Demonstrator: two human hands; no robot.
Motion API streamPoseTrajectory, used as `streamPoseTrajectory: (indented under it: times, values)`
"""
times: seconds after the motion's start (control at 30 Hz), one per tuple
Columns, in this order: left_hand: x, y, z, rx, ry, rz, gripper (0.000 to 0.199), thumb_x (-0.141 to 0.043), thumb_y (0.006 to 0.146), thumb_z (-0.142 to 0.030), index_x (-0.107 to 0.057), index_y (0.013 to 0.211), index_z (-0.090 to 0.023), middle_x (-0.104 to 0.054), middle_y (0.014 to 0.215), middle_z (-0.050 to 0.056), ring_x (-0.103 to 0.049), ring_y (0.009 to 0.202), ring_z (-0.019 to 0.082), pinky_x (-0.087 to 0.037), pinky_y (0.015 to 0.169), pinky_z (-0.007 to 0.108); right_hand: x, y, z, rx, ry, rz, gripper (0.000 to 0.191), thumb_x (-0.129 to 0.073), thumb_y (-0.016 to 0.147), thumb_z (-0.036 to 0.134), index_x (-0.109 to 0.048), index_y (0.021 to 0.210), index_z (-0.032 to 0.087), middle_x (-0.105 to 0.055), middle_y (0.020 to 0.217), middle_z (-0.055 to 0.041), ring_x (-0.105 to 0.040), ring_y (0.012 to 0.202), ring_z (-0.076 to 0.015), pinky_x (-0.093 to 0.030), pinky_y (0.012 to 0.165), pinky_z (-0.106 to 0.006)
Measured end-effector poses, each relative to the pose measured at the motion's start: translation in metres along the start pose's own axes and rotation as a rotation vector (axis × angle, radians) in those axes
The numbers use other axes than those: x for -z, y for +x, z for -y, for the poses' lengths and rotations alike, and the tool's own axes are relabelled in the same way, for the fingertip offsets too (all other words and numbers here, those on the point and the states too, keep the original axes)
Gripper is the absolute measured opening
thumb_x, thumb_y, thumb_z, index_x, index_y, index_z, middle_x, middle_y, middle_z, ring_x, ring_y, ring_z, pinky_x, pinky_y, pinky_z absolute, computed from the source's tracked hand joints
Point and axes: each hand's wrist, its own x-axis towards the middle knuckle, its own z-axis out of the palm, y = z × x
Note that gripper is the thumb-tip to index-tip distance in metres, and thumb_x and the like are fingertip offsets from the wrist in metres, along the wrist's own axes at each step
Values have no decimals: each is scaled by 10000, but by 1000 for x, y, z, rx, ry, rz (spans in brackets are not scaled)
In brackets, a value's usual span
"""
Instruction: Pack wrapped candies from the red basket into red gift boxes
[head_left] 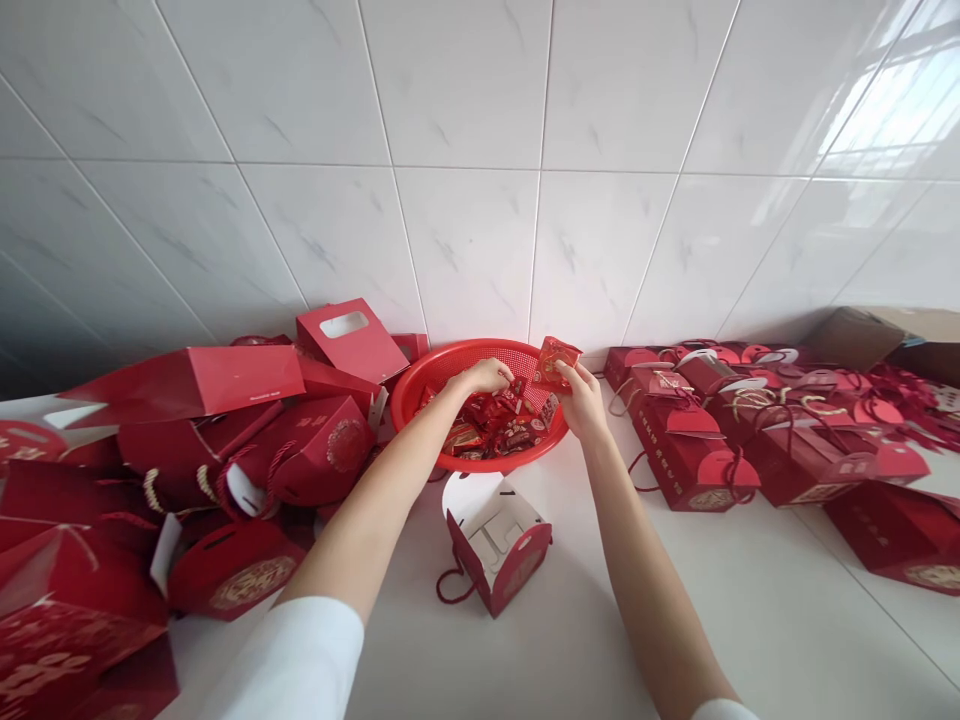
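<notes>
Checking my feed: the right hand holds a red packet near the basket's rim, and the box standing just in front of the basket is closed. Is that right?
Not quite: the box is open, with its white inside showing in the head view. The right hand does hold a red packet near the basket's rim.

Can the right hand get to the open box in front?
Probably yes: the right hand, holding a red packet, is close to the open box, which stands between the forearms with nothing over its top.
</notes>
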Motion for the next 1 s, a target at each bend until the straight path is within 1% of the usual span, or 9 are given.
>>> streamPoseTrajectory:
  times: [0.13, 0.3, 0.4, 0.53, 0.63, 0.73, 0.83, 0.9, 1.0]
  values:
    - [-10, 16, 1, -19, 25, -33, 95, -755, 628, -242, -666, 642, -210, -702, 727, 23, -650, 806, 215, -481, 746, 271, 0, 0, 1, -5, 2, -5, 293, -847, 632, 396, -731, 821, 203, -761, 824, -25, -707, 787, -207, -579, 726, -323]
    - [-26, 29, -1, -20, 33, -72, 359, -879, 521, -282, -528, 549, -213, -686, 745, 70, -668, 937, 312, -491, 815, 326, -1, 0, 0, 7, 19, -39, 268, -839, 641, 375, -733, 808, 193, -758, 814, -24, -696, 757, -182, -557, 707, -290]
    - [-38, 32, -5, -21, 15, -53, 426, -903, 494, -279, -482, 494, -216, -599, 594, 25, -675, 840, 291, -490, 787, 324, -1, 0, -1, 13, 14, -35, 275, -832, 656, 385, -728, 825, 194, -758, 820, -24, -698, 755, -185, -551, 706, -293]
    - [-45, 30, -12, -55, -44, 15, 325, -875, 495, -222, -551, 483, -201, -506, 469, -42, -605, 614, 195, -460, 659, 287, -2, -1, 0, 18, 5, -21, 279, -831, 665, 388, -735, 837, 190, -764, 836, -27, -705, 768, -185, -554, 719, -292]
    - [-33, 25, -21, -92, -111, 10, 331, -826, 575, -210, -517, 456, -196, -497, 450, -46, -543, 536, 155, -426, 592, 278, -3, 0, 0, 6, 11, -26, 285, -837, 646, 382, -741, 833, 191, -767, 821, -28, -713, 768, -203, -566, 715, -308]
    - [-4, 14, -36, -139, -254, -42, 280, -778, 686, -280, -565, 535, -178, -588, 545, -16, -561, 571, 137, -449, 622, 275, -3, 1, 0, -14, 26, -36, 284, -831, 642, 373, -738, 838, 190, -771, 836, -30, -719, 781, -212, -577, 716, -320]
    - [24, -11, -52, -284, -455, -37, 292, -833, 663, -383, -660, 653, -148, -631, 606, 9, -573, 599, 137, -469, 655, 290, -5, 3, 3, -55, 76, -41, 247, -833, 647, 349, -708, 802, 203, -766, 835, -16, -722, 805, -208, -594, 742, -330]
    - [37, -33, -58, -360, -455, -18, 368, -840, 662, -468, -665, 646, -144, -621, 592, 11, -566, 595, 138, -468, 658, 294, -8, 2, 7, -102, 127, -40, 224, -837, 644, 326, -676, 755, 216, -759, 814, -6, -725, 813, -205, -606, 759, -335]
    - [42, -62, -61, -379, -380, 16, 395, -809, 692, -505, -645, 616, -153, -588, 562, -1, -518, 552, 124, -434, 607, 283, -16, -5, 15, -153, 186, 7, 204, -833, 644, 302, -676, 747, 223, -767, 829, -11, -726, 822, -203, -611, 755, -324]
